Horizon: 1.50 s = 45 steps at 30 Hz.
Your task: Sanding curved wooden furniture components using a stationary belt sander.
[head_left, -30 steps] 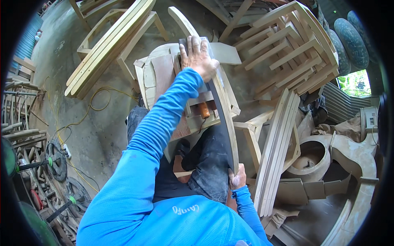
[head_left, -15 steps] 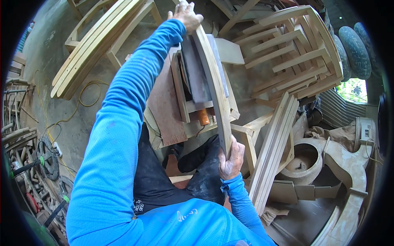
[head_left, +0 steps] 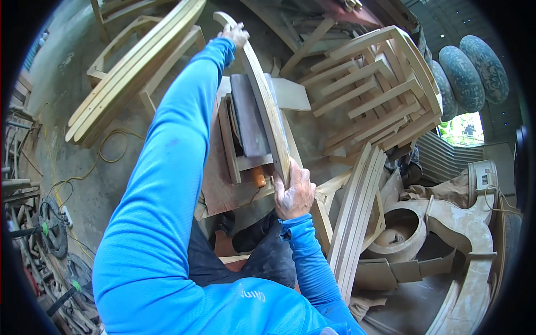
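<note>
A long, slightly curved wooden slat (head_left: pixel 261 84) slants away from me, its narrow edge up. Near its far end, my left hand (head_left: pixel 235 36) is closed round it, and the tip sticks out beyond the fingers. Closer to my body, my right hand (head_left: pixel 295 192) grips the near end, thumb on one side and fingers on the other. Between the hands, the slat lies along the right side of a grey, flat-topped block (head_left: pixel 249 123), apparently a sanding machine's belt. An orange handle (head_left: pixel 258 176) shows below this block. The contact beneath the slat is hidden.
Curved slats (head_left: pixel 134 72) lie stacked on a frame at left. A slatted wooden frame (head_left: pixel 385 89) stands at far right, and straight strips (head_left: pixel 357 206) lean at right. A yellow cord (head_left: pixel 106 159) runs over the floor. A round-housed cast machine (head_left: pixel 399 229) stands at lower right.
The slat has slid away from me along the grey block, my right hand travelling forward with its near end. Its far tip now shows past my left hand. The whole view has shifted slightly.
</note>
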Motion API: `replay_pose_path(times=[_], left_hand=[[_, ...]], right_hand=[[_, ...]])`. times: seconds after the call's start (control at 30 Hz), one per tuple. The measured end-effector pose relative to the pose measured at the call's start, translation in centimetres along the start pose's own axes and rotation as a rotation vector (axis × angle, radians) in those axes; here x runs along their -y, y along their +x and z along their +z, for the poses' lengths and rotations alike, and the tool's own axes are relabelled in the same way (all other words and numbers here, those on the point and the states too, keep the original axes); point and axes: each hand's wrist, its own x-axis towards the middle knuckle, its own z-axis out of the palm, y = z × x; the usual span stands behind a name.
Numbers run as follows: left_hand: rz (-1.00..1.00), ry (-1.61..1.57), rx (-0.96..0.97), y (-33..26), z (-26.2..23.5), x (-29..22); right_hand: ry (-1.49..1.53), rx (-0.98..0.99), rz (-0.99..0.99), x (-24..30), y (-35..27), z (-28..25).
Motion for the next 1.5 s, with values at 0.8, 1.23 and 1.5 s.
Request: replay_pose_path(times=[0.8,1.23,1.5], left_hand=[[-0.098,-0.211,0.304,-24.4,-9.6,-25.0],[-0.237,-0.405,0.529,-10.6,-6.5,-20.5],[-0.257,-0.733,0.595,-8.2,-6.6,-16.4]], right_hand=[[-0.175,-0.004,0.0,-4.0,-9.2,-2.0],[-0.21,0.054,-0.064,-2.9,6.5,2.2],[-0.236,0.093,-0.082,-2.6,13.0,4.9]])
